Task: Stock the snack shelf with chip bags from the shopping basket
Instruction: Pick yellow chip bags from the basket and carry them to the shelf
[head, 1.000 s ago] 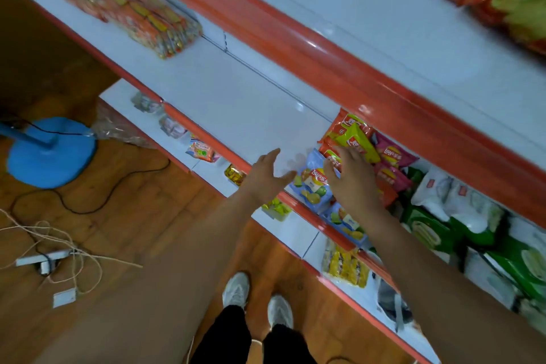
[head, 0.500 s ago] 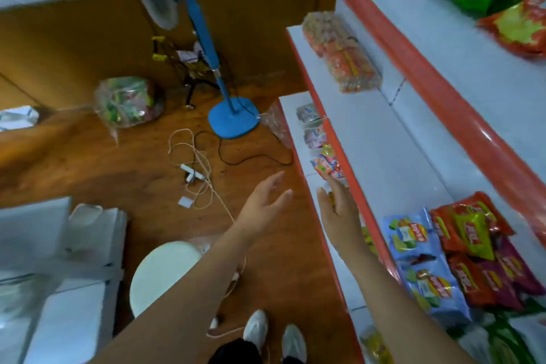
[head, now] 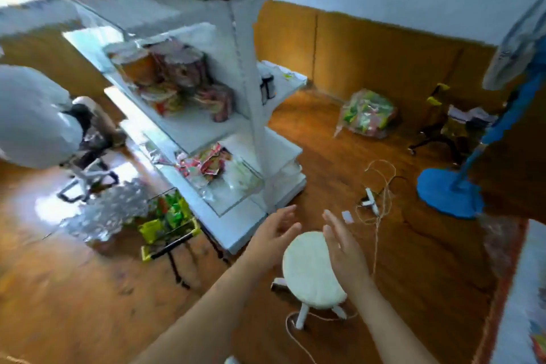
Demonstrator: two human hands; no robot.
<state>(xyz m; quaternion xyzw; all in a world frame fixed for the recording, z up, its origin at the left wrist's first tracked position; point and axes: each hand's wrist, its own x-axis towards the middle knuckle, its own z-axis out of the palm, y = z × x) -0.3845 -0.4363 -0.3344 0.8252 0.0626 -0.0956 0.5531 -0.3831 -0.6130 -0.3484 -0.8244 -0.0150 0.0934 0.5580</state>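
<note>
Left hand (head: 273,235): we see its fingers straight and spread, holding nothing. Right hand (head: 344,248): likewise flat and empty, above a round white stool (head: 310,272). Shopping basket (head: 165,224): yellow-green, on the wooden floor, near left, beside the white shelving unit (head: 236,115), with green chip bags (head: 170,210) inside. Blue fan base (head: 449,192): far right.

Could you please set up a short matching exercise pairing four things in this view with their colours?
Things:
1. stool
2. fan base
3. shopping basket
4. floor

Colours:
a. blue
b. brown
c. white
d. yellow-green

Pairs: 1-c, 2-a, 3-d, 4-b
</note>
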